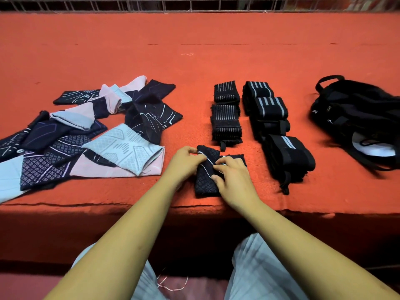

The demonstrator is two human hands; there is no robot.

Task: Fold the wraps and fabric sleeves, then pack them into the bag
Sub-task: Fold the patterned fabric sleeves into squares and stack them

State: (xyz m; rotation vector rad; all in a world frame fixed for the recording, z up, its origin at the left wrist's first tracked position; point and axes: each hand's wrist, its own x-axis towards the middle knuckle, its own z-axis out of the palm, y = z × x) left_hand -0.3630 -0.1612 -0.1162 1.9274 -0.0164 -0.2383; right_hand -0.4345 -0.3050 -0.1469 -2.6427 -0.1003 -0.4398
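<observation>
Two hands pinch one dark diamond-knit fabric sleeve (204,182): left hand (186,159) its far corner, right hand (233,178) the fold. Long axis runs away beneath the fingers (229,167); black strapped bag (350,109) well right, right hand nearer.

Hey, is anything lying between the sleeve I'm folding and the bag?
Yes. A row of rolled wraps lies between the sleeve and the bag to its right. Lifted over them, the sleeve would likely pass; nothing else visible lies in between.
</observation>
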